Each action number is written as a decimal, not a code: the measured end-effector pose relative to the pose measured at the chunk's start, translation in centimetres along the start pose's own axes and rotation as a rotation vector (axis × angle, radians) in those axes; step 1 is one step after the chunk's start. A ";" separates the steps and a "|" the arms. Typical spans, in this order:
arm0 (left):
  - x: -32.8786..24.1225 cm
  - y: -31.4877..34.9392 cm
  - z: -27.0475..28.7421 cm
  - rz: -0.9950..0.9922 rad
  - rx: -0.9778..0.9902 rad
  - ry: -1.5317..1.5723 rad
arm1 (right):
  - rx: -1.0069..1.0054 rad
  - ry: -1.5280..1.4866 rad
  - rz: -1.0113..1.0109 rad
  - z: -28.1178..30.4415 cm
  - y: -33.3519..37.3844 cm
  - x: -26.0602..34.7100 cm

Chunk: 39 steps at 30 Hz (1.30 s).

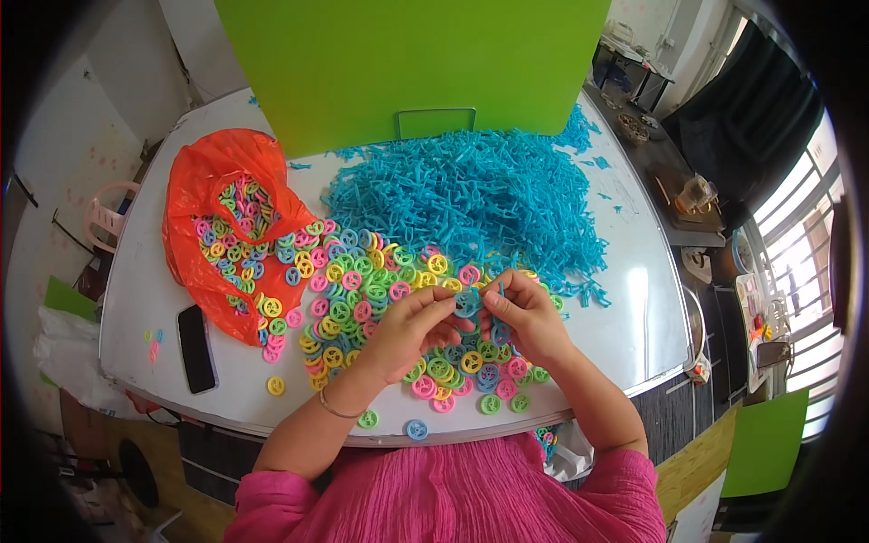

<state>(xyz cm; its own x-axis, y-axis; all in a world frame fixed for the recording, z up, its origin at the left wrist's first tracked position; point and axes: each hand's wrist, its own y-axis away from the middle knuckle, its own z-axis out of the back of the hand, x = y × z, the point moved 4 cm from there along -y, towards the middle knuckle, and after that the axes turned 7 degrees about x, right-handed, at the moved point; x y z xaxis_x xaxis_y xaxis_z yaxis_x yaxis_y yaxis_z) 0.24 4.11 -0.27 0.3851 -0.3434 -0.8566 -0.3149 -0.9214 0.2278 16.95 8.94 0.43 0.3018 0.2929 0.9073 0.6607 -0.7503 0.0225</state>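
Note:
Above a pile of colourful plastic wheels [342, 312], my two hands meet near the middle of the table. My left hand [409, 333] pinches a blue spoked plastic wheel [466, 302] between thumb and forefinger. Close against it, my right hand [532, 322] is closed on a small blue plastic piece [501, 289], whose full shape the fingers hide. Another blue wheel [501, 332] shows just under the right fingers; whether it is held, I cannot tell. Beyond my hands spreads a large heap of blue plastic pieces [471, 190], thin and branched.
At the left, a red plastic bag [195, 185] lies open with more wheels spilling out. A black phone [196, 348] rests near the left edge of the white table [625, 312]. A green board [407, 63] stands behind the blue heap. Several loose wheels lie by the front edge.

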 end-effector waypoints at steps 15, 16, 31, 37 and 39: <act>-0.6 1.1 -1.0 -0.006 -0.034 -0.249 | 0.160 0.031 -0.043 -1.4 0.3 -0.6; -0.6 1.2 -1.1 -0.011 -0.050 -0.223 | 0.161 0.030 -0.043 -1.6 0.4 -0.6; 1.8 1.5 -1.3 -0.061 -0.237 -0.119 | 0.044 0.374 0.094 -1.9 0.9 -0.6; 1.8 1.7 -1.3 -0.126 -0.276 -0.289 | 0.067 0.501 0.086 -1.8 1.2 -1.0; 1.6 1.8 -1.5 -0.225 -0.301 -0.452 | 0.032 0.336 0.099 -2.2 1.1 -0.9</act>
<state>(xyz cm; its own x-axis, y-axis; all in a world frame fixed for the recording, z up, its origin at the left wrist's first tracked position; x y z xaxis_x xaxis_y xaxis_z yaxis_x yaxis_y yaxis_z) 1.56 1.61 -0.50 -0.0155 -0.0827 -0.9965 0.0173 -0.9964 0.0825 15.92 6.53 0.61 0.1258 0.0047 0.9920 0.6626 -0.7446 -0.0805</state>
